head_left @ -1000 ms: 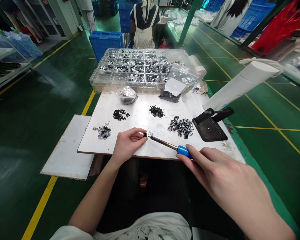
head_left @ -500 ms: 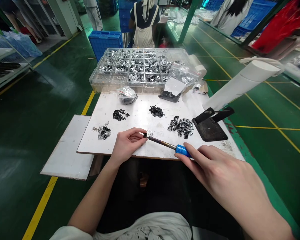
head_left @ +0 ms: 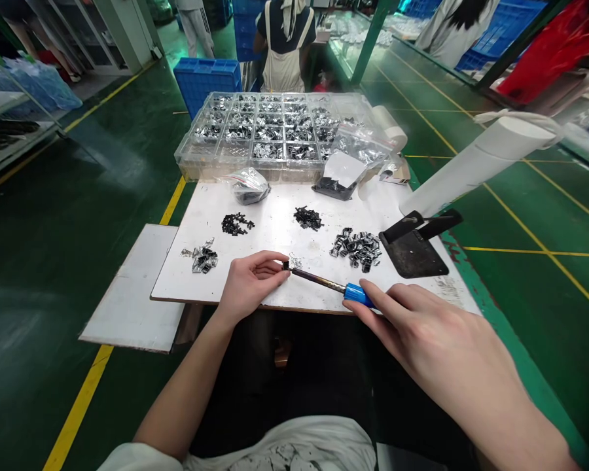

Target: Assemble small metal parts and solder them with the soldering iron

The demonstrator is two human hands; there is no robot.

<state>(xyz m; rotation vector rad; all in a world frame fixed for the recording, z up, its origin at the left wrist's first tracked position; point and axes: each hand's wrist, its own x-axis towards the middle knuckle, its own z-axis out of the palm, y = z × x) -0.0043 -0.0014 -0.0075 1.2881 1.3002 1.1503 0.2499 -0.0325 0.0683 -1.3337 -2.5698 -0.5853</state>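
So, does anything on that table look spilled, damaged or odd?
Two small things. Dark scuffs mark the white tabletop near its right corner, beside the black stand, so it looks worn. Thin silvery bits lie loose beyond the tip of the blue-handled tool, apart from the fuller piles.

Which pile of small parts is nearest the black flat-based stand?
The rightmost black-and-silver pile, just left of the stand; the others lie farther left.

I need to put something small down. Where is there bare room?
Mostly bare: the white side board left of the tabletop, and the strip between left black pile and middle black pile. Crowded: the back, with divided tray and plastic bags; right, silver-black pile and black stand; front, left hand and blue-handled tool.
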